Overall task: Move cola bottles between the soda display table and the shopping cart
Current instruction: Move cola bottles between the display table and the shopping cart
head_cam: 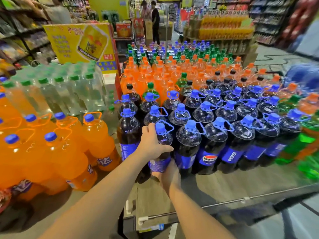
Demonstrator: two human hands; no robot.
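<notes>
Where the front row of cola meets the table's near left corner, both hands hold one cola bottle [161,144]. It stands upright at the left end of the front row, on or just above the soda display table [224,188]; contact with the top cannot be told. Left hand [151,142]: fingers curled round the bottle's shoulder, just below the blue cap [160,128], thumb across the front of the clear upper part. Right hand [166,175]: wrapped round the lower body at the blue label, from the near side; its fingertips are hidden behind the bottle. Both forearms are bare and reach in from the lower edge.

Just right of the held bottle stand more blue-capped cola bottles [208,144], tight together, labels facing out. Behind them, orange soda bottles [172,73], then green ones. To the left, on a separate stand, large orange drink bottles [51,152] and shrink-wrapped clear bottles [57,90] with green caps. Two people [151,18] stand far down the aisle.
</notes>
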